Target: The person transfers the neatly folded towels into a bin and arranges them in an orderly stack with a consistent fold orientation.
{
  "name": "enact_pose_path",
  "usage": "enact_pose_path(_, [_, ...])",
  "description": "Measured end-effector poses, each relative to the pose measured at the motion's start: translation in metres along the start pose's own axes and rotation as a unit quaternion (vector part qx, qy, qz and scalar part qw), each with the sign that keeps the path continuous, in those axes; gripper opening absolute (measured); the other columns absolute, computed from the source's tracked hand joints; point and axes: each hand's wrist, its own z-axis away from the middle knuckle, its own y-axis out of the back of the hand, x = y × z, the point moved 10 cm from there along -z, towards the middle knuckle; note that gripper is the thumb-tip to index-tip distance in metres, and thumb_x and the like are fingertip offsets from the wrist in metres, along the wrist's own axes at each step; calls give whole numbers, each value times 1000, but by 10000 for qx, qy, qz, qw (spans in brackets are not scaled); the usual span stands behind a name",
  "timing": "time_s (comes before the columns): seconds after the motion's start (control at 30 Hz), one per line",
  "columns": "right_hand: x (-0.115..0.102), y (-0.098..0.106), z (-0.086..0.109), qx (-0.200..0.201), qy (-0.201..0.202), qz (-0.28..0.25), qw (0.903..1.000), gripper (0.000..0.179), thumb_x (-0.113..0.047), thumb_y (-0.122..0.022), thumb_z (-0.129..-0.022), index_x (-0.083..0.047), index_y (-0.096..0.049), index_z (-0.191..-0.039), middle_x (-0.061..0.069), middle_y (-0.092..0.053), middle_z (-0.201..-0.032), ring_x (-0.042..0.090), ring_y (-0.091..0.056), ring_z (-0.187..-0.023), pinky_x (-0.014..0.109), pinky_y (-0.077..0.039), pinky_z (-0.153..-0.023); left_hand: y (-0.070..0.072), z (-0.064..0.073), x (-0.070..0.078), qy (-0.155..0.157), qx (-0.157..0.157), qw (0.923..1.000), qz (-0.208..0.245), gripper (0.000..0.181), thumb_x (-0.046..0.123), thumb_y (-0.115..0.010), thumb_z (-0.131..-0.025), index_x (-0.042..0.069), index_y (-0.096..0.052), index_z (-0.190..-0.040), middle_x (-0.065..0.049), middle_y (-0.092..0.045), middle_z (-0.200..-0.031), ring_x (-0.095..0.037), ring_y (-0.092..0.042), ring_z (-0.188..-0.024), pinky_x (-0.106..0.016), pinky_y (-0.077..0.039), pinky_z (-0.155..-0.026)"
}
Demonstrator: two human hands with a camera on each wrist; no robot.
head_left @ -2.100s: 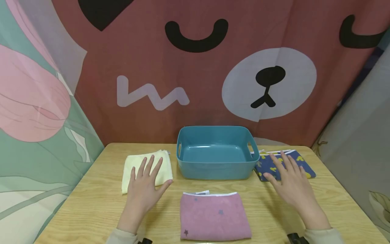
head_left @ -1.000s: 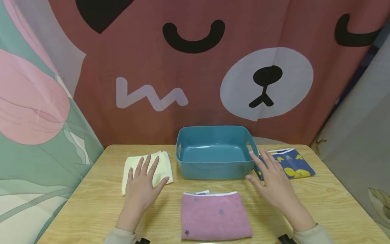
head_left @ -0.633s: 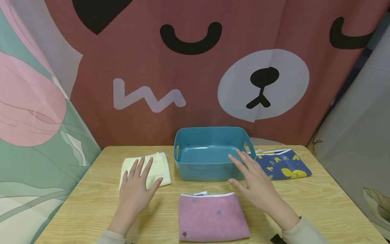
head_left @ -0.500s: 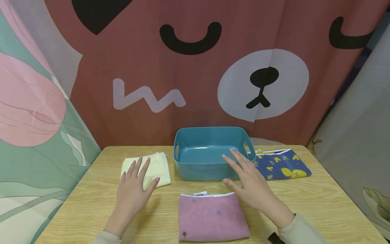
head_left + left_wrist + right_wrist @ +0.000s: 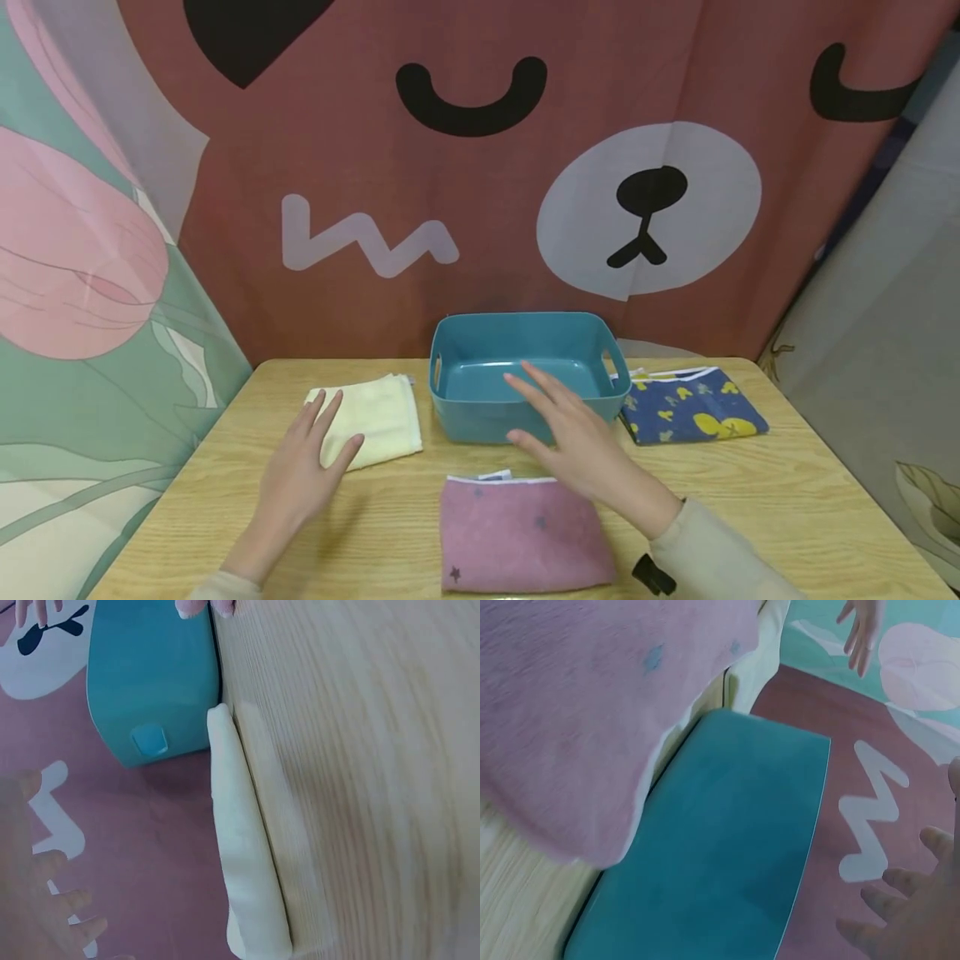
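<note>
My left hand [image 5: 300, 471] hovers with spread fingers over the left edge of a folded pale yellow towel [image 5: 378, 421], holding nothing. In the left wrist view the yellow towel [image 5: 244, 840] lies flat on the wood, apart from the hand. My right hand [image 5: 573, 433] is raised with fingers extended, in front of a teal plastic basket [image 5: 480, 421] and above the far edge of a folded pink towel [image 5: 525, 533] with small stars. Nothing is in its grasp. A folded blue towel [image 5: 667, 408] with yellow figures lies right of the basket.
The wooden table [image 5: 405, 533] carries all these things. A hanging cloth [image 5: 360, 317] with a bear print stands close behind the basket. A flower-print cloth [image 5: 82, 400] hangs on the left, a grey one [image 5: 885, 350] on the right.
My right hand has moved left, from above the blue towel to in front of the basket. My left hand has shifted slightly left and nearer. Towels and basket stay put.
</note>
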Motion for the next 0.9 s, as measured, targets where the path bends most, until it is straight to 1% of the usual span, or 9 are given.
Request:
enact_pose_path(0.17, [-9,-8,-11,-180,-56,-416,9990,66,-58,-50,-97,-38,-27,-156,-10,-17,-163,29,-28,-145,64,-39,-101,3,-1,-16,375,-152,9985,380,69,52,-51,-100,16,-33,-156,-17,-26,-160,-46,-26,-142,-68,-29,-103])
enact_pose_path(0.27, [-14,-12,-17,-251,-117,-649,9975,66,-59,-49,-97,-38,-28,-156,-10,-18,-163,29,-27,-146,66,-39,-100,3,-1,-23,498,-175,9972,525,69,52,-51,-100,15,-33,-156,-17,-26,-160,-47,-26,-141,-69,-28,-103])
enact_pose_path(0.43, [-23,-19,-29,-314,-203,-994,9943,63,-60,-49,-97,-44,-27,-154,-14,-18,-162,25,-26,-146,67,-36,-101,4,-2,-30,545,-217,9958,704,69,49,-52,-101,13,-30,-156,-18,-25,-160,-48,-25,-141,-69,-25,-105])
enact_pose_path(0.47, [-25,-21,-31,-326,-191,-1051,9937,63,-60,-49,-97,-44,-27,-154,-13,-19,-162,24,-26,-146,67,-36,-101,4,-2,-32,556,-236,9954,750,69,49,-52,-101,13,-29,-157,-18,-25,-160,-48,-25,-141,-68,-25,-105])
enact_pose_path(0.63, [-37,-32,-42,-452,-178,-1227,9913,65,-61,-49,-97,-42,-27,-155,-12,-21,-162,24,-26,-146,66,-35,-103,5,-4,-36,563,-258,9933,975,69,45,-52,-102,11,-28,-157,-22,-26,-158,-49,-24,-141,-68,-24,-106])
enact_pose_path(0.73, [-43,-38,-48,-513,-181,-1257,9906,67,-64,-46,-96,-40,-27,-155,-12,-21,-162,23,-26,-146,64,-34,-105,6,-4,-40,644,-289,9917,1077,69,45,-51,-102,10,-28,-156,-23,-26,-158,-49,-23,-142,-68,-23,-107])
enact_pose_path(0.8, [-47,-43,-52,-544,-186,-1285,9900,66,-66,-45,-96,-43,-26,-155,-13,-21,-162,22,-27,-146,64,-34,-105,5,-5,-44,711,-311,9899,1190,69,45,-50,-103,9,-28,-156,-23,-26,-158,-48,-22,-142,-67,-22,-108])
enact_pose_path(0.9, [-52,-49,-58,-589,-196,-1398,9882,63,-62,-46,-97,-46,-24,-154,-14,-21,-162,20,-27,-146,62,-34,-106,5,-5,-51,825,-351,9863,1387,68,46,-48,-103,8,-26,-157,-24,-25,-158,-48,-21,-143,-67,-20,-109])
